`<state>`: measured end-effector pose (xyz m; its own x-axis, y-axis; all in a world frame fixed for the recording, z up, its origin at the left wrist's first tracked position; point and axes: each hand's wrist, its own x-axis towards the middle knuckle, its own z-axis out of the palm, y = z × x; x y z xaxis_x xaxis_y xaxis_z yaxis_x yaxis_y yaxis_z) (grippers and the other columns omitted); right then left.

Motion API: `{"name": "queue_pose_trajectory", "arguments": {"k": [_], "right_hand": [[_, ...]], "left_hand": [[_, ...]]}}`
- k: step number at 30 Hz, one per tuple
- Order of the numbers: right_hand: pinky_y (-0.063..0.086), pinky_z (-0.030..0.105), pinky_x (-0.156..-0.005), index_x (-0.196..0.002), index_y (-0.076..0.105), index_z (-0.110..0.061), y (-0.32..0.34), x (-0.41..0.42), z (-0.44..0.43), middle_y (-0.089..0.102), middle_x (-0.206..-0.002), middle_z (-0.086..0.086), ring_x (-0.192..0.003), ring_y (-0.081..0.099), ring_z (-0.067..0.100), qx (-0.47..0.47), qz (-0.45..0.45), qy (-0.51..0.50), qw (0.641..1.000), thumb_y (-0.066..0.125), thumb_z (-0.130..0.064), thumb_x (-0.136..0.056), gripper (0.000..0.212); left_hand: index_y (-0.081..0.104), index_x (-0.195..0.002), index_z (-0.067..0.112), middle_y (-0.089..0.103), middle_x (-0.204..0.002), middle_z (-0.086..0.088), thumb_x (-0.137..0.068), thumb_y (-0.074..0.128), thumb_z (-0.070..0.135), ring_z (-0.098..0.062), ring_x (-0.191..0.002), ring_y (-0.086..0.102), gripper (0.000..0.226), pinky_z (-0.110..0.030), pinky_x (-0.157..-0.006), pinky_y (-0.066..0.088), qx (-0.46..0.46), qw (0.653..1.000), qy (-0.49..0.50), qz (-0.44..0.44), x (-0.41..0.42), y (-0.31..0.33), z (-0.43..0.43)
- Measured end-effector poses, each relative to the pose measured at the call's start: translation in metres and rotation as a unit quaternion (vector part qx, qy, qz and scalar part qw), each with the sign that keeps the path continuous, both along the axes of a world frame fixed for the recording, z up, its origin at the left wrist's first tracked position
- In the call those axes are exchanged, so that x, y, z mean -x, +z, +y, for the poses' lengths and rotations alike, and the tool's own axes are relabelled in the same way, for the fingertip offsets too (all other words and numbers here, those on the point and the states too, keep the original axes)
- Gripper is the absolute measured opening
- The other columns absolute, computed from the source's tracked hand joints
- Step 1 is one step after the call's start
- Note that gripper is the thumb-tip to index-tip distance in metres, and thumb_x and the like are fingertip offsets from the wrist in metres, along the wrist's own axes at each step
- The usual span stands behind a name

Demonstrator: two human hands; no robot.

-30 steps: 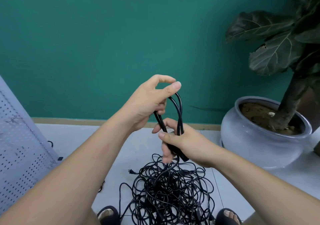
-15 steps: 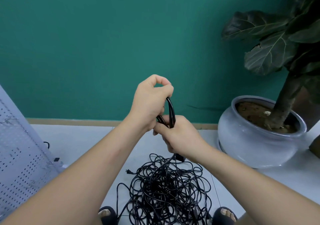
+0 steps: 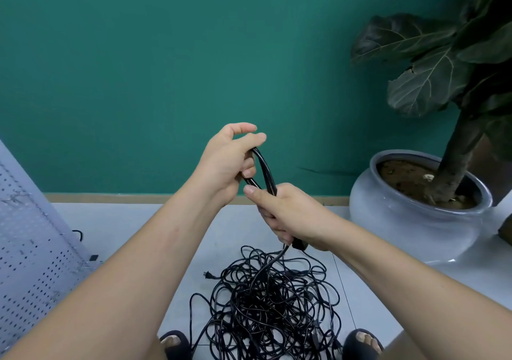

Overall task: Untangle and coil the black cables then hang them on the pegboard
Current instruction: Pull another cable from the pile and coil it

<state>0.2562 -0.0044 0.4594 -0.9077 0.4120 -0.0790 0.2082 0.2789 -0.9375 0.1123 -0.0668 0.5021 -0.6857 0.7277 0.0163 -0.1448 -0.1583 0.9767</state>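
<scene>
Both hands hold a small loop of black cable (image 3: pixel 264 169) at chest height; the left hand (image 3: pixel 230 160) curls round its top, the right hand (image 3: pixel 288 215) grips below; the tangled pile (image 3: pixel 266 304) lies on the floor between the feet; the pegboard (image 3: pixel 30 248) leans at left.

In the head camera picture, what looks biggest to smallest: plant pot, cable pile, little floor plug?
The plant pot and cable pile look about alike; unsure.
Then the plug, smallest.
</scene>
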Motion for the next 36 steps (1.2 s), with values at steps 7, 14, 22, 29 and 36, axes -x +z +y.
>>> {"name": "queue_pose_trajectory", "arguments": {"k": [7, 14, 22, 29, 36], "right_hand": [[0.034, 0.029, -0.049, -0.068, 0.036, -0.022, -0.005, -0.003, 0.015, 0.027, -0.057, -0.005, -0.048, 0.021, 0.016, 0.027, 0.060, -0.020, 0.998, 0.049, -0.047, -0.114, 0.054], [0.022, 0.028, -0.046, -0.068, 0.037, -0.022, 0.001, -0.011, 0.035, 0.022, -0.058, 0.002, -0.048, 0.017, 0.016, 0.114, 0.191, -0.124, 0.967, 0.049, -0.048, -0.114, 0.054], [0.023, 0.031, -0.047, -0.072, 0.038, -0.021, 0.014, -0.023, 0.050, 0.027, -0.058, 0.001, -0.049, 0.019, 0.020, 0.146, 0.269, -0.245, 0.920, 0.050, -0.049, -0.113, 0.051], [0.023, 0.030, -0.048, -0.077, 0.023, -0.019, 0.009, -0.022, 0.060, 0.025, -0.060, 0.002, -0.051, 0.020, 0.020, 0.093, 0.292, -0.329, 0.893, 0.047, -0.050, -0.113, 0.054], [0.030, 0.040, -0.060, -0.078, 0.031, -0.009, 0.000, -0.019, 0.073, 0.034, -0.066, 0.003, -0.062, 0.032, 0.021, -0.121, 0.236, -0.337, 0.903, 0.045, -0.056, -0.111, 0.059]], "left_hand": [[0.056, -0.117, 0.016, 0.044, -0.064, 0.002, -0.108, 0.061, 0.026, -0.015, -0.057, 0.048, 0.015, -0.029, -0.062, 0.045, -0.074, 0.995, -0.036, -0.060, -0.002, -0.002, 0.001], [0.072, -0.116, 0.018, 0.081, -0.110, 0.002, -0.101, 0.049, 0.045, -0.019, -0.111, 0.075, 0.038, -0.049, -0.110, 0.051, 0.158, 0.959, -0.194, 0.134, -0.027, -0.054, 0.003], [0.073, -0.113, 0.029, 0.077, -0.115, 0.008, -0.107, 0.046, 0.045, -0.019, -0.116, 0.069, 0.032, -0.038, -0.107, 0.051, 0.307, 0.884, -0.260, 0.237, -0.061, -0.136, -0.002], [0.070, -0.110, 0.026, 0.079, -0.086, 0.003, -0.113, 0.038, 0.045, -0.015, -0.072, 0.060, 0.037, -0.033, -0.076, 0.053, 0.377, 0.804, -0.322, 0.329, -0.072, -0.154, -0.009], [0.073, -0.088, 0.019, 0.054, -0.063, 0.007, -0.112, 0.049, 0.042, -0.005, -0.049, 0.044, 0.041, -0.023, -0.053, 0.036, 0.288, 0.805, -0.255, 0.452, -0.089, -0.105, -0.013]]}}
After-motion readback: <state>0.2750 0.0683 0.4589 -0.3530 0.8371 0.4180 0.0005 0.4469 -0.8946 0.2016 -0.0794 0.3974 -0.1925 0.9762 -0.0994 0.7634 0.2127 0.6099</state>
